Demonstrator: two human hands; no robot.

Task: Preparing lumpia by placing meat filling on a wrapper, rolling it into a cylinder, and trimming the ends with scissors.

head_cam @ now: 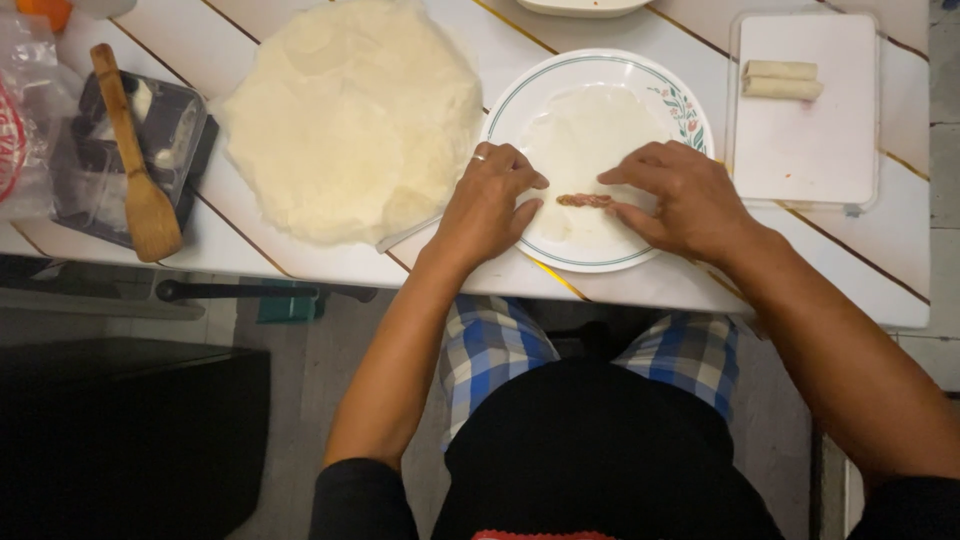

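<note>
While pressed down on the thin wrapper (590, 140) laid across the round plate (520, 95), left hand (490, 205) and right hand (685, 195) flank a short strip of reddish filling (584, 201), fingertips touching the wrapper at either end of it. Left hand flat, fingers together and slightly bent, gripping nothing, a ring on 1 finger. Right hand likewise spread low, fingers extended toward the filling, clamped on nothing. Filling near the front edge of the plate, between both hands, lying crosswise.

Just left of the plate, a wide stack of pale round wrappers (350, 120) on the white striped table (860, 260). Further left, a wooden spatula (135, 170) resting on a dark container (175, 140), beside a clear plastic bag (30, 100). To the right, a clear rectangular tray (800, 160) holding 2 finished rolls (782, 80) side by side at its far end, well apart from the hands.
</note>
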